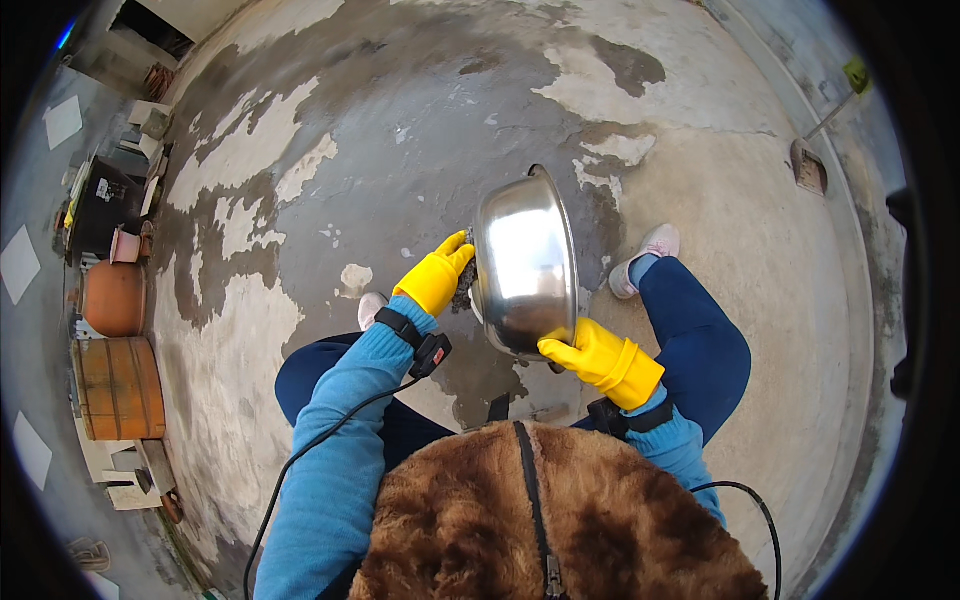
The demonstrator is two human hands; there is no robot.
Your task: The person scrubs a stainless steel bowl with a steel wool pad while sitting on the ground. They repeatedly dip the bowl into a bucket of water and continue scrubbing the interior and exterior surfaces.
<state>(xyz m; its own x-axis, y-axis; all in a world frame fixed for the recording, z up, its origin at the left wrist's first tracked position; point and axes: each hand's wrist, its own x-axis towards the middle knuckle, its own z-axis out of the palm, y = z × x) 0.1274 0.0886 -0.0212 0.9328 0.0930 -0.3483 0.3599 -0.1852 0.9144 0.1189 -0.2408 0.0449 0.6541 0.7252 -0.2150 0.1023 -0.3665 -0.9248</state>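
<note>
A shiny stainless steel basin (525, 270) is tipped on its side before me, its base facing left and its rim to the right. Around the near part of its rim closes my right hand (600, 361), in a yellow rubber glove. My left hand (439, 274), gloved the same way, is at the base side of the basin. A dark grey, mesh-like scourer (463, 291) shows under its fingers, against the base. The palm side of the left hand and the basin's inside are hidden.
Wet patches cover much of the concrete floor (420, 165). Along the left wall stand a wooden tub (120, 388), a terracotta pot (114, 298) and a black container (109, 202). A long-handled tool (832, 116) leans at the right. Black cables (322, 431) run from my wrists.
</note>
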